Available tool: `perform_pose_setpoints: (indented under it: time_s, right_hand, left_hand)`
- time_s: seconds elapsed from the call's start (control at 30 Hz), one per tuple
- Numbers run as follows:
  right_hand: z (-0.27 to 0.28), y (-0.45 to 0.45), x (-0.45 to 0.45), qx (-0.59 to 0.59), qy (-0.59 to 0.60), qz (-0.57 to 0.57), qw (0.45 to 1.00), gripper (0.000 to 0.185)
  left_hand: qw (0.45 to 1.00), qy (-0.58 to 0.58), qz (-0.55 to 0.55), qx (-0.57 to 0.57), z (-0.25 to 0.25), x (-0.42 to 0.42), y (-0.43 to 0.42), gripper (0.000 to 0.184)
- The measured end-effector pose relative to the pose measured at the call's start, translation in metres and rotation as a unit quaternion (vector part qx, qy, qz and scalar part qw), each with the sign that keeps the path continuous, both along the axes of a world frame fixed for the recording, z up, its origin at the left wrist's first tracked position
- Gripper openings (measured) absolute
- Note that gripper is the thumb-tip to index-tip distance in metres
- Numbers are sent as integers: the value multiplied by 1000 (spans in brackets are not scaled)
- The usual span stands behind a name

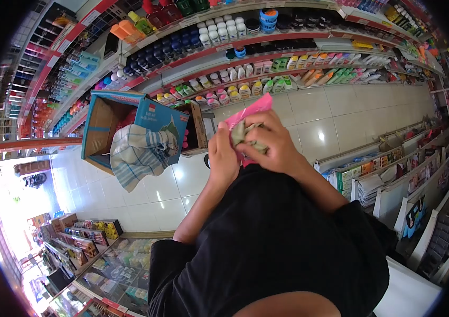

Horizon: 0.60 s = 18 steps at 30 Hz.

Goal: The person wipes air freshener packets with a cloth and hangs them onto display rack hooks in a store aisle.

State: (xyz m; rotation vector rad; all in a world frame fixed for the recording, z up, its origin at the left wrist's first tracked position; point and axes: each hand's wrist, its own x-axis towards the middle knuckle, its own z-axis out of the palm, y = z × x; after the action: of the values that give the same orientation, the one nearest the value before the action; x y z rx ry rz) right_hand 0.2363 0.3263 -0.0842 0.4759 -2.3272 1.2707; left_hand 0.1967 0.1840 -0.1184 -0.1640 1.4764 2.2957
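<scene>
1. Pink packet (250, 109): held up in front of the black shirt (267, 227), over the tiled floor (317, 132); not resting on any surface. Its upper right corner juts out beyond the fingers.
2. Left hand (224, 158): at the packet's left edge, thumb and curled fingers gripping it. Any fingers behind the packet are hidden.
3. Right hand (272, 143): fingers bent, pinching a bunched grey-green cloth (238, 133) over the packet's face. Pressure cannot be told.
4. Blue carton (156, 124): to the left of the hands, well apart from the packet. Checked cloth (137, 153) drapes over the carton's near edge, one corner hanging down outside. Brown carton (197, 127) stands just beside the blue carton's right edge.
5. Technique, judged: step looks like rubbing the packet with the cloth. Keep the left grip firm at the edge so the film stays taut; work from the middle outward to the corners, with light strokes, since soft film probably creases.
6. Caution: loose folds could snag the packet's edge; gather the cloth into a flat pad and refold to a clean face.
</scene>
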Motion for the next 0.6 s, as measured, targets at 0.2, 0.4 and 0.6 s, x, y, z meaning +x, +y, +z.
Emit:
perform_pose_setpoints:
  time_s: [0.2,0.4,0.6]
  right_hand:
    - [-51,41,-8,-241,-68,-214,944,15]
    - [-36,15,11,-335,-135,-98,927,18]
    - [-37,7,2,-465,-170,-91,864,30]
  left_hand:
    - [989,-46,7,138,23,-11,-11,41]
    - [937,-183,-6,297,0,-26,-13,49]
    - [972,-86,31,218,17,-16,0,69]
